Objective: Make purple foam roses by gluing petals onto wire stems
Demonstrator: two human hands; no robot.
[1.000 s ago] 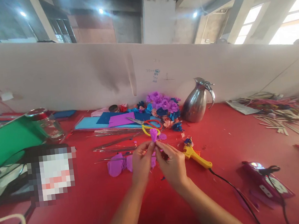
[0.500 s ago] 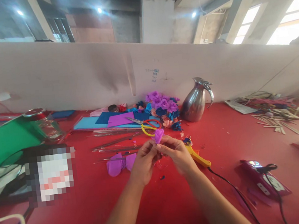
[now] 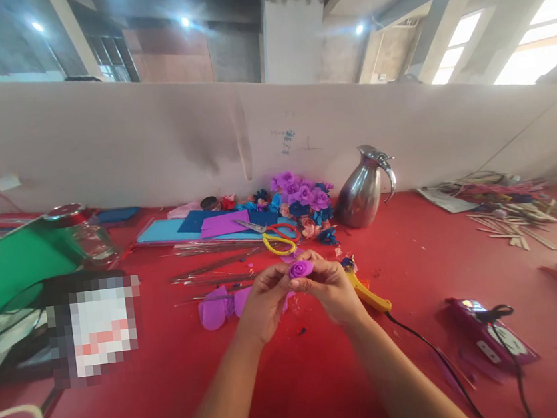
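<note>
A small purple paper rose (image 3: 300, 269) with a coiled centre is pinched between my two hands, its open face turned up toward me. My left hand (image 3: 269, 295) grips it from the left and my right hand (image 3: 328, 285) from the right, fingers closed on the petals. Just beyond my fingers lie scissors (image 3: 278, 237) with one red and one yellow handle. Loose purple petals (image 3: 215, 309) rest to the left, partly behind my left hand. A yellow glue gun (image 3: 373, 296) with a black cord lies beside my right hand.
Finished purple, blue and pink flowers (image 3: 302, 196) are heaped by the wall, next to a steel jug (image 3: 363, 189). Thin wires (image 3: 205, 268) and coloured paper sheets (image 3: 165, 230) lie left. A power strip (image 3: 494, 332) is at right, a glass jar (image 3: 88, 237) at left.
The rose has been tipped, so its spiral centre now faces me instead of its side. My hands have turned slightly with it, both still holding it.
</note>
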